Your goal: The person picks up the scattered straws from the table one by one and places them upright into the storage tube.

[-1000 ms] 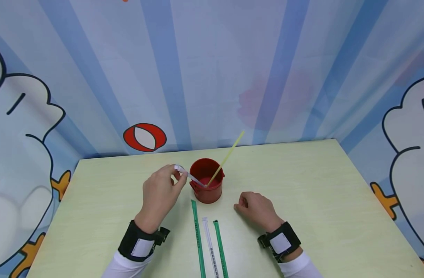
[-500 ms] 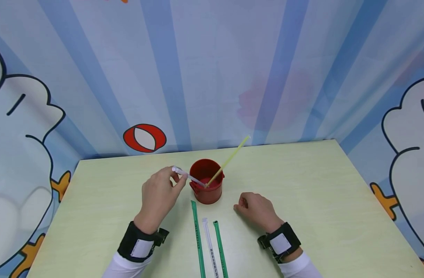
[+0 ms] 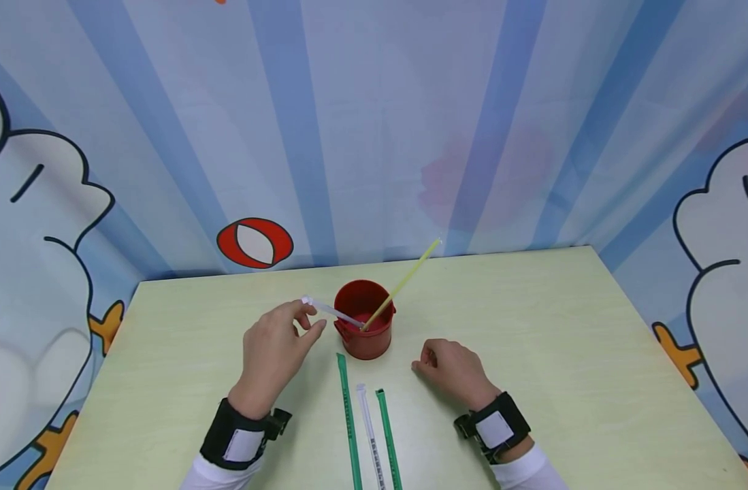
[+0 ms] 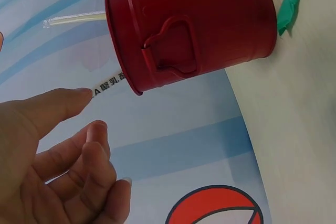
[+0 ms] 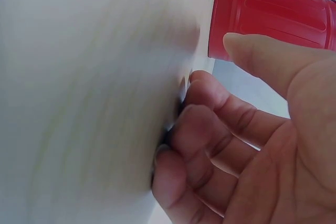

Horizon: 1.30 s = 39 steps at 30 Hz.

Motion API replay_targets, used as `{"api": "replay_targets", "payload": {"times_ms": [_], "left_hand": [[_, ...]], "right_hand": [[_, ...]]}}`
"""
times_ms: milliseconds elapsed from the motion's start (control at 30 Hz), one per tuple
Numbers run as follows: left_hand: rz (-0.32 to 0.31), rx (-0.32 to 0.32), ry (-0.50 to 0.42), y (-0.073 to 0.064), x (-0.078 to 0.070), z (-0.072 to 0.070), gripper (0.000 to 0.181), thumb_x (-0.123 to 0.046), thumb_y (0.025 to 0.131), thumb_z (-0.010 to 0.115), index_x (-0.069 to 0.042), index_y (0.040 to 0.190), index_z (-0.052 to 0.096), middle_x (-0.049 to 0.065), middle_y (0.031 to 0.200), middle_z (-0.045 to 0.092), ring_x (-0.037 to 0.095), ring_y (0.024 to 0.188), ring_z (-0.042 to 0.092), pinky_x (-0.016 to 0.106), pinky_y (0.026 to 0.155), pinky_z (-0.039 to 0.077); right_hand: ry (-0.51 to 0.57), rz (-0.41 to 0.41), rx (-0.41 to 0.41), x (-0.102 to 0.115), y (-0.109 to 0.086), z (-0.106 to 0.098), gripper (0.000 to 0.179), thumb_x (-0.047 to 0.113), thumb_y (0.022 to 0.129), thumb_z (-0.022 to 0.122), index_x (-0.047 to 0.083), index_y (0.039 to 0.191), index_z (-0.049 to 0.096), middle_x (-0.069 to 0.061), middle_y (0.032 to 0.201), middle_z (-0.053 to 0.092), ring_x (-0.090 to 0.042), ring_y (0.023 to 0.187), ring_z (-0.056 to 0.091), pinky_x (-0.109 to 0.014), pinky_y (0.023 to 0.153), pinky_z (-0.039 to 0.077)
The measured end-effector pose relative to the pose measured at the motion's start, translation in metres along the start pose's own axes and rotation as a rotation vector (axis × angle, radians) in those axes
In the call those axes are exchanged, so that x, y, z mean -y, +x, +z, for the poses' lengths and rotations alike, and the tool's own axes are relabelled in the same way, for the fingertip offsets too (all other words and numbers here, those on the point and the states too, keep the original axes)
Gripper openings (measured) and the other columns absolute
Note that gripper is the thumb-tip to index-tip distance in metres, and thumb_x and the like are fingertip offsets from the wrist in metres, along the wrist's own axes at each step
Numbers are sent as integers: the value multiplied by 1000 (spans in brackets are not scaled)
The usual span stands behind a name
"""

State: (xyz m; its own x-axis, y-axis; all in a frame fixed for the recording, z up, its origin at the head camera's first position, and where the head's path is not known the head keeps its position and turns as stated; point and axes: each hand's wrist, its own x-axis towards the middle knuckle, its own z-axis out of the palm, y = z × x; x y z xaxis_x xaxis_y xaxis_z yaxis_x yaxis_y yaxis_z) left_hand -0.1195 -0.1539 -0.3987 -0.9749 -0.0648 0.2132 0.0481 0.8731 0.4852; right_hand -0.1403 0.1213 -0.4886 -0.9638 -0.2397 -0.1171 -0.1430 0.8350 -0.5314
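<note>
A red bucket with side handles stands on the table. Inside it lean a yellow straw, tilted right, and a white-wrapped straw, tilted left. My left hand is beside the white straw's upper end, thumb and fingers spread apart. In the left wrist view, dark print shows on that wrapped straw near my thumb tip. My right hand rests on the table right of the bucket, fingers loosely curled and holding nothing; the right wrist view shows its fingertips against the tabletop.
In front of the bucket lie two green-wrapped straws and one white-wrapped straw, roughly side by side between my forearms. The pale wooden table ends at the back against a blue striped printed curtain.
My left hand has let go of the white-wrapped straw and drawn slightly left and down. The yellow straw has tipped farther right. My right hand stays put.
</note>
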Motion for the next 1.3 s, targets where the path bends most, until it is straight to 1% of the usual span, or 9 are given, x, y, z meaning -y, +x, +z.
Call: {"api": "replay_targets", "payload": {"times_ms": [133, 367, 467, 667, 867, 1067, 1167, 1300], "left_hand": [[-21, 19, 5, -2, 7, 2, 29, -28, 86, 81, -9, 107, 74, 6, 81, 69, 17, 62, 50, 26, 54, 39], [-99, 63, -9, -9, 22, 8, 20, -27, 91, 75, -8, 95, 71, 4, 71, 61, 17, 59, 47, 27, 52, 37], [-120, 81, -15, -13, 29, 12, 17, -25, 92, 73, -9, 92, 69, 4, 67, 58, 17, 56, 44, 28, 50, 35], [-103, 133, 10, -21, 43, 27, 15, -21, 89, 75, -10, 85, 66, 1, 67, 57, 15, 56, 45, 27, 50, 34], [-98, 202, 47, -26, 54, 41, 18, -19, 87, 77, -10, 80, 63, 1, 64, 53, 15, 58, 46, 27, 52, 34], [-118, 276, 68, -32, 59, 51, 21, -20, 91, 73, -11, 77, 59, 0, 63, 50, 15, 58, 45, 28, 53, 31], [-125, 298, 80, -34, 60, 54, 21, -20, 90, 73, -11, 77, 59, 0, 64, 50, 15, 58, 45, 28, 53, 31], [-121, 322, 94, -35, 62, 55, 20, -19, 89, 74, -12, 78, 59, 0, 66, 52, 15, 60, 46, 28, 54, 32]], "right_hand": [[0, 11, 5, 0, 0, 0, 28, 28, 90, 76, 16, 72, 58, 4, 61, 48, -12, 58, 46, -27, 56, 34], [9, 17, 7, 1, 1, -1, 27, 27, 89, 76, 15, 73, 59, 3, 62, 49, -12, 59, 47, -27, 56, 35], [2, 16, 3, 1, 1, 0, 27, 27, 89, 76, 15, 73, 59, 4, 61, 49, -12, 59, 46, -27, 56, 34], [-5, 18, 13, 1, 1, 0, 24, 24, 87, 79, 14, 76, 60, 3, 62, 49, -12, 59, 46, -27, 56, 34], [15, 23, 35, 2, 0, 0, 23, 21, 83, 82, 13, 79, 61, 2, 64, 50, -13, 59, 46, -27, 57, 33], [22, 25, 37, 1, 0, 0, 24, 22, 82, 83, 13, 79, 60, 2, 64, 50, -12, 59, 46, -27, 57, 33], [22, 22, 27, 1, 0, 0, 24, 23, 83, 82, 13, 79, 61, 2, 64, 50, -12, 58, 45, -27, 56, 33], [15, 15, 14, 0, 0, 0, 23, 24, 84, 81, 13, 79, 62, 3, 63, 49, -12, 58, 45, -27, 56, 32]]}}
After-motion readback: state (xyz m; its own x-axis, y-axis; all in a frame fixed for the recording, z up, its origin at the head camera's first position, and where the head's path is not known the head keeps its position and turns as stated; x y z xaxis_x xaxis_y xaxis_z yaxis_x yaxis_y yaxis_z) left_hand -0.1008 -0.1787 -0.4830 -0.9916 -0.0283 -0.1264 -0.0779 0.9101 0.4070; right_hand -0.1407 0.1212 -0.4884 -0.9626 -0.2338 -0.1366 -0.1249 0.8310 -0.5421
